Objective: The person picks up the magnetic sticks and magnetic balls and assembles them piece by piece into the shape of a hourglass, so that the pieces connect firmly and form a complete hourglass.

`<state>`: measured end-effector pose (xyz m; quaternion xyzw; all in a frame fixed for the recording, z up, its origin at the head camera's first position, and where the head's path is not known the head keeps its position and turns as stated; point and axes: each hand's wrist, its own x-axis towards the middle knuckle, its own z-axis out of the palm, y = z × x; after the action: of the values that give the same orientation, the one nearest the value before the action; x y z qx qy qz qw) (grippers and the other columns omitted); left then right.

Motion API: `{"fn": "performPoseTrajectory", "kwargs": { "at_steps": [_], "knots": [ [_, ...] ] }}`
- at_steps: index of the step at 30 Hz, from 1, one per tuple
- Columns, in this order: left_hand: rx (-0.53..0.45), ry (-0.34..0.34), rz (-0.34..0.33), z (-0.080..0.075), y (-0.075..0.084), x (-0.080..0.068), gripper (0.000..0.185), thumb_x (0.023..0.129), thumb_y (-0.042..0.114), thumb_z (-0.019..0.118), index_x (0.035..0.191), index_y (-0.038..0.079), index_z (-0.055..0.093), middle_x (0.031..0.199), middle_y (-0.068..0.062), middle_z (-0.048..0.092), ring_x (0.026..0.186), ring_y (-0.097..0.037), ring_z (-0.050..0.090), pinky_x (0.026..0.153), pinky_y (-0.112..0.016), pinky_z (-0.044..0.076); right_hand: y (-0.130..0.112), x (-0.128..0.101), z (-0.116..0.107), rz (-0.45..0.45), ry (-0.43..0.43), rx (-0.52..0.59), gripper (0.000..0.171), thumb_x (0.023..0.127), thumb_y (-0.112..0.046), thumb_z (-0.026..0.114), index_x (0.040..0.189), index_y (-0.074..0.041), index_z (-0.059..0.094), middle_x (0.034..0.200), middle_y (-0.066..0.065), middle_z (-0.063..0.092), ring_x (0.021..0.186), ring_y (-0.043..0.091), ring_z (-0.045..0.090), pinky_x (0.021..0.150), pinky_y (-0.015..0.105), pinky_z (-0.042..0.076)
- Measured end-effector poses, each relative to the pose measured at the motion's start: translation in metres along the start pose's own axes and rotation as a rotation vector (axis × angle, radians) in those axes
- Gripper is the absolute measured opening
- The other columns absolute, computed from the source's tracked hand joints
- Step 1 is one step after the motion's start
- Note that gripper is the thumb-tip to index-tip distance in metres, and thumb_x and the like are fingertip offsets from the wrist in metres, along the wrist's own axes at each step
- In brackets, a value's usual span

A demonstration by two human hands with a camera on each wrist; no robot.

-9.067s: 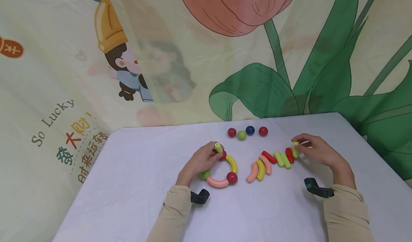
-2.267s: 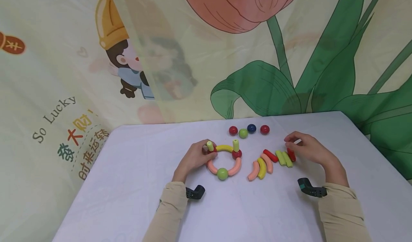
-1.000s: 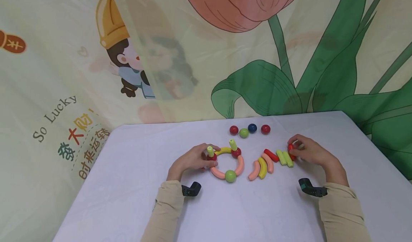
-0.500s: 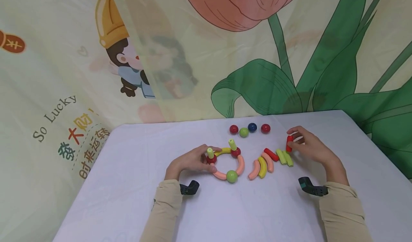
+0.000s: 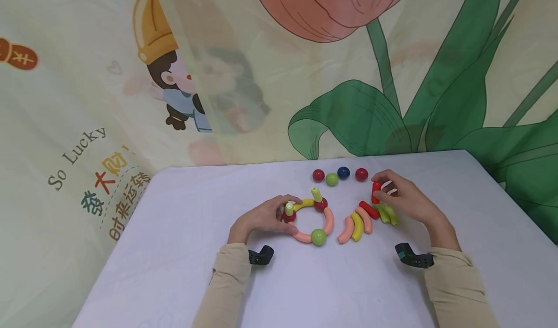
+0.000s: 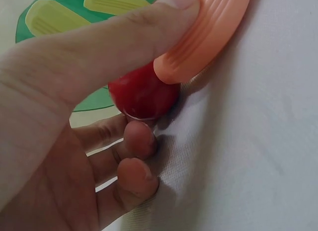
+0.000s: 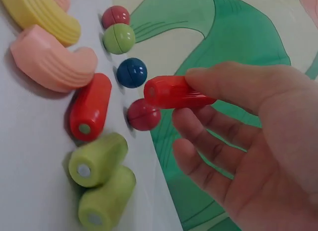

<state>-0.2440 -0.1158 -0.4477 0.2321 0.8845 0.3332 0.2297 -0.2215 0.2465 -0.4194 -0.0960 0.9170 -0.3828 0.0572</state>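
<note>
Head view showed the left hand (image 5: 263, 217) at the left rim of a toy ring (image 5: 310, 219) on the tabletop (image 5: 183, 231), thumb and fingers pinching the ring's red ball (image 6: 144, 94) where a pink arc (image 6: 206, 35) met it. The ring counted two red balls, one green ball, two pink arcs, one yellow arc and two light-green pegs standing upright on the red balls. Between the hands lay a loose row (image 5: 364, 219): two pink curves, one yellow curve, one red cylinder and two green cylinders side by side. Just beyond that row, the right hand (image 5: 403, 199) pinched a red cylinder (image 7: 174, 92) between thumb and fingertips, lifted clear of the cloth. Beyond the right hand's fingertips sat four balls (image 5: 340, 175): two red, one green, one blue. Nothing stood between the raised cylinder and the ring.
</note>
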Motion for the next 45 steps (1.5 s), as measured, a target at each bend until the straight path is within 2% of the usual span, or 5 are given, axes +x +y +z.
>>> {"fn": "performPoseTrajectory", "kwargs": {
  "at_steps": [13, 23, 27, 34, 45],
  "knots": [
    [0.077, -0.005, 0.004, 0.002, 0.001, -0.001, 0.074, 0.073, 0.045, 0.078, 0.137, 0.047, 0.041, 0.098, -0.001, 0.046, 0.088, -0.016, 0.049, 0.068, -0.027, 0.041, -0.014, 0.007, 0.019, -0.115, 0.0, 0.033, 0.037, 0.09, -0.016, 0.062, 0.123, -0.008, 0.047, 0.117, 0.011, 0.055, 0.102, 0.027, 0.053, 0.074, 0.025, 0.051],
    [0.092, 0.019, 0.012, 0.006, 0.006, -0.002, 0.075, 0.073, 0.045, 0.078, 0.138, 0.039, 0.041, 0.129, 0.001, 0.049, 0.109, -0.017, 0.046, 0.094, -0.039, 0.043, -0.018, 0.009, 0.027, -0.135, -0.027, 0.024, 0.038, 0.089, -0.014, 0.063, 0.124, -0.009, 0.048, 0.117, 0.012, 0.055, 0.105, 0.029, 0.055, 0.079, 0.035, 0.054],
    [0.086, 0.043, -0.013, 0.008, 0.008, -0.001, 0.075, 0.073, 0.047, 0.077, 0.137, 0.042, 0.04, 0.126, 0.0, 0.049, 0.109, -0.017, 0.047, 0.095, -0.04, 0.044, -0.021, 0.01, 0.029, -0.145, -0.04, 0.025, 0.038, 0.089, -0.015, 0.064, 0.123, -0.009, 0.048, 0.115, 0.011, 0.056, 0.106, 0.03, 0.055, 0.081, 0.04, 0.054],
    [0.085, 0.076, -0.069, 0.01, 0.011, 0.002, 0.075, 0.071, 0.049, 0.078, 0.135, 0.042, 0.04, 0.121, 0.002, 0.052, 0.108, -0.017, 0.05, 0.094, -0.042, 0.045, -0.026, 0.009, 0.033, -0.123, -0.07, 0.049, 0.037, 0.088, -0.015, 0.066, 0.12, -0.01, 0.049, 0.111, 0.01, 0.058, 0.105, 0.03, 0.055, 0.079, 0.038, 0.054],
    [0.134, 0.08, -0.111, 0.013, 0.02, 0.002, 0.078, 0.07, 0.054, 0.076, 0.136, 0.038, 0.037, 0.103, 0.002, 0.052, 0.093, -0.016, 0.053, 0.079, -0.035, 0.047, -0.034, 0.011, 0.043, -0.133, -0.096, 0.041, 0.035, 0.086, -0.017, 0.068, 0.116, -0.01, 0.051, 0.109, 0.005, 0.058, 0.101, 0.023, 0.057, 0.081, 0.036, 0.054]
  ]
}}
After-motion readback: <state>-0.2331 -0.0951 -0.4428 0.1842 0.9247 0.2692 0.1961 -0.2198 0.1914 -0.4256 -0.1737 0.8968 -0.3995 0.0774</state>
